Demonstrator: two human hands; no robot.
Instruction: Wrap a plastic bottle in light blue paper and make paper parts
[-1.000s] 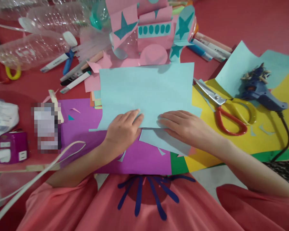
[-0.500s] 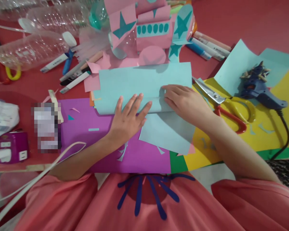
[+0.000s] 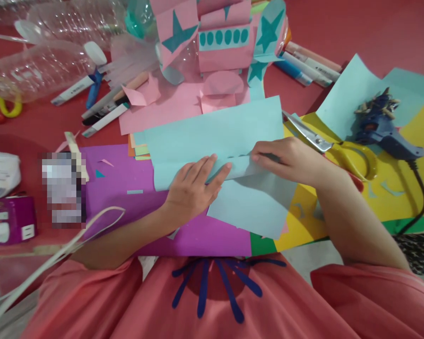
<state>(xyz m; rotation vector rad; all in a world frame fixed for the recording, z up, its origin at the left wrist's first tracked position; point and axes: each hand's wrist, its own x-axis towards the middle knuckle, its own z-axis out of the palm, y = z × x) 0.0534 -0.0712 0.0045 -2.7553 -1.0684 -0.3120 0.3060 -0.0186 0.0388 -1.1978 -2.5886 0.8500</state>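
Note:
A light blue sheet of paper lies in front of me, its near edge folded over in a long strip. My left hand rests on the folded part with its fingers stretched out. At the right end of the strip, my right hand has its thumb and fingers closed on the folded edge. A second light blue piece of paper lies partly under the first. To the right of my right hand are scissors with yellow and red handles.
A blue glue gun lies at the right on yellow paper. A pink paper model with teal stars stands behind the sheet. Markers and clear plastic bottles are at the left. A phone lies beside purple paper.
The folded sheet has shifted toward me and tilted, showing more pink paper behind it. My right hand has gone from lying flattened on the sheet to pinching the fold. My left hand has slid slightly nearer.

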